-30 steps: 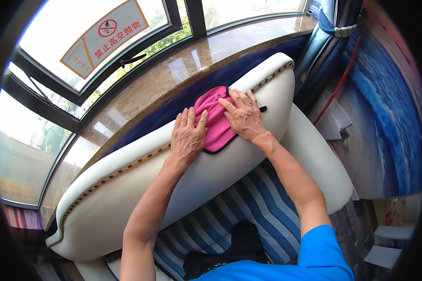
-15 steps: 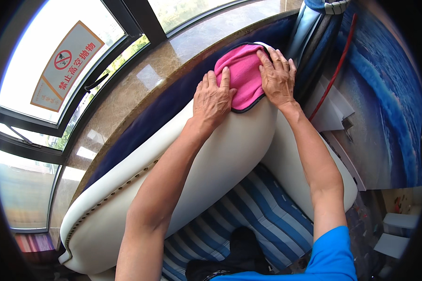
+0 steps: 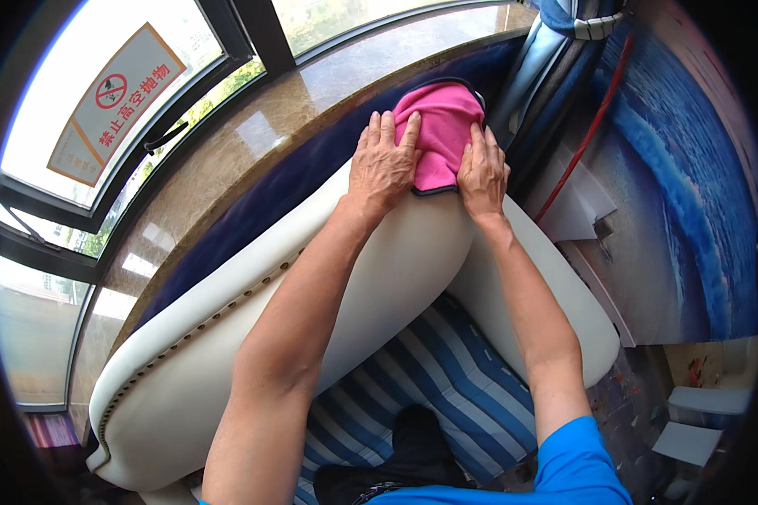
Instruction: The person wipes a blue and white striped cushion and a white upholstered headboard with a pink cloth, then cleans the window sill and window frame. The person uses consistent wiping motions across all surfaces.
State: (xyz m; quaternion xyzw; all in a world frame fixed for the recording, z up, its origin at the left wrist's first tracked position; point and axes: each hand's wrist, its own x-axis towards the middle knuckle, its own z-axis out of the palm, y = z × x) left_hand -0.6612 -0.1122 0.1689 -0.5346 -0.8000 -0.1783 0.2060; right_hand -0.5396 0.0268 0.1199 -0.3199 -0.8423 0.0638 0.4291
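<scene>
Currently, the pink cloth (image 3: pixel 440 126): lies draped, dark-trimmed and lightly wrinkled, over the top edge of a white sofa backrest (image 3: pixel 396 244), at its far right corner near a tied blue curtain (image 3: pixel 537 63).
Left hand (image 3: pixel 382 168): presses the cloth's left side, fingers spread and relaxed, clenched on nothing that shows.
Right hand (image 3: pixel 483 177): rests along the cloth's lower right side, fingers straight and close together, likewise not clenched.
Far right corner: already under the cloth; with both hands on it, work here looks unfinished.
Long stretch of backrest: lies outside the cloth, its row of studs (image 3: pixel 219 313) running toward the lower left corner; whether it is done or left cannot be told.
Striped seat (image 3: pixel 446 362): spreads below the backrest's bottom edge, untouched by either hand.
</scene>
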